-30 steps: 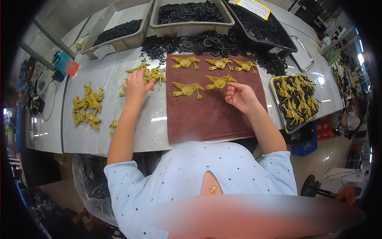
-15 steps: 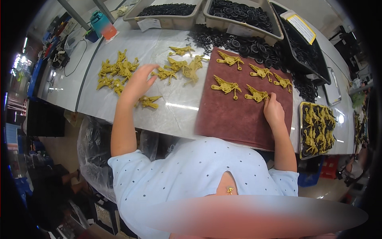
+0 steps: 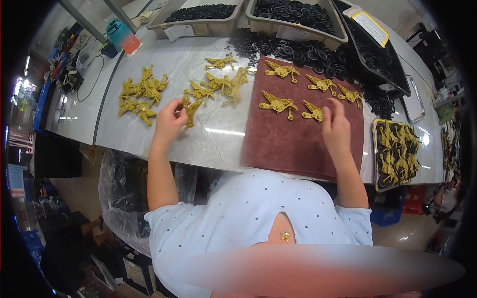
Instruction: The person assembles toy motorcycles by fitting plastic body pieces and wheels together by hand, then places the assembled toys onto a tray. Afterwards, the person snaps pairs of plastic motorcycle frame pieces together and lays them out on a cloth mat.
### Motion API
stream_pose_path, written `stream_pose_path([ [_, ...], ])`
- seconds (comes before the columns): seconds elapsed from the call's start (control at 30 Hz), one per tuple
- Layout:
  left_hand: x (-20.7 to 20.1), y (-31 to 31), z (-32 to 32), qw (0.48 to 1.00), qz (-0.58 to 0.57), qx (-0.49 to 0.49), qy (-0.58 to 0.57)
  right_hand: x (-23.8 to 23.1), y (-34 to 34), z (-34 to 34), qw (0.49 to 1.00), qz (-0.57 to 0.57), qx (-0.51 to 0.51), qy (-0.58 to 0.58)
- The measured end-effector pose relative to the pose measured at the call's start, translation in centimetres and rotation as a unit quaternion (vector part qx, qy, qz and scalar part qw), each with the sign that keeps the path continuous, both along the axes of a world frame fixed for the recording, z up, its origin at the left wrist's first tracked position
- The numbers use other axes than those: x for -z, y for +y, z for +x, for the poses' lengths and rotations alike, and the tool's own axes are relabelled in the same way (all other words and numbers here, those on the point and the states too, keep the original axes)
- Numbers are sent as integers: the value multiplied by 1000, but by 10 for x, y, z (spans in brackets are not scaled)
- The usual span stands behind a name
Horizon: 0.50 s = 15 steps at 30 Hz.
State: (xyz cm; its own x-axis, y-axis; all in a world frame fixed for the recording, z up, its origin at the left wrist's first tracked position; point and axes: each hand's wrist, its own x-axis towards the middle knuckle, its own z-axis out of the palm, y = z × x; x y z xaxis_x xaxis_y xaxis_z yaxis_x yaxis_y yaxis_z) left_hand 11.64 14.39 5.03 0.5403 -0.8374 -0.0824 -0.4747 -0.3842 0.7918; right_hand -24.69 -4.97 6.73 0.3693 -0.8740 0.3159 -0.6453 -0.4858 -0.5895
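Note:
My left hand (image 3: 170, 124) pinches a yellow plastic part (image 3: 195, 111) just above the left side of the table. The part is pointed at one end, with thin arms. Over the brown-red cloth mat (image 3: 293, 144), my right hand (image 3: 338, 128) has its thumb and index finger apart and bent. It covers the right end of another yellow plastic part (image 3: 312, 111) lying on the mat. Several similar parts (image 3: 279, 105) are spaced out on that mat. Between my hands more lie loose (image 3: 217, 82), and a pile of yellow parts (image 3: 144, 89) sits at the left.
Grey bins (image 3: 198, 29) of small black pieces and black wheels stand at the back. Loose black wheels (image 3: 318, 55) spill beside the mat. A black bin (image 3: 380, 74) stands at the back right. A tray (image 3: 376, 174) of yellow parts sits right; a bottle (image 3: 121, 36) stands far left.
My left hand has come down and nearer, and now has a yellow plastic part between its fingers. My right hand has shifted slightly at the part on the mat, its fingers raised and spread.

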Motion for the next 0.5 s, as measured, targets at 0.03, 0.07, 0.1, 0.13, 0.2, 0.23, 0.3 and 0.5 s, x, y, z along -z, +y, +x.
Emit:
stream_pose_path([
  [0.03, 9, -7, -7, 987, -128, 13, 91, -3, 7, 5, 996, 38, -52, -62],
  [0.07, 14, -15, -18, 950, -252, 27, 183, -10, 17, 14, 988, 90, -93, -79],
  [0.1, 14, -29, -37, 948, -252, 43, 190, -2, 22, 21, 981, 67, -149, -109],
  [0.13, 13, -40, -65, 891, -314, 50, 323, 2, 29, 27, 967, 123, -188, -119],
  [0.2, 8, -56, -117, 802, -332, 52, 493, 8, 46, 46, 902, 257, -256, -233],
  [0.23, 5, -57, -137, 791, -301, 46, 531, 16, 52, 51, 868, 271, -288, -302],
  [0.3, 17, -56, -154, 797, -261, 81, 538, 4, 50, 45, 874, 310, -251, -278],
  [0.5, 7, -65, -149, 945, -194, 203, 167, -4, -27, -39, 935, 264, -38, -233],
])
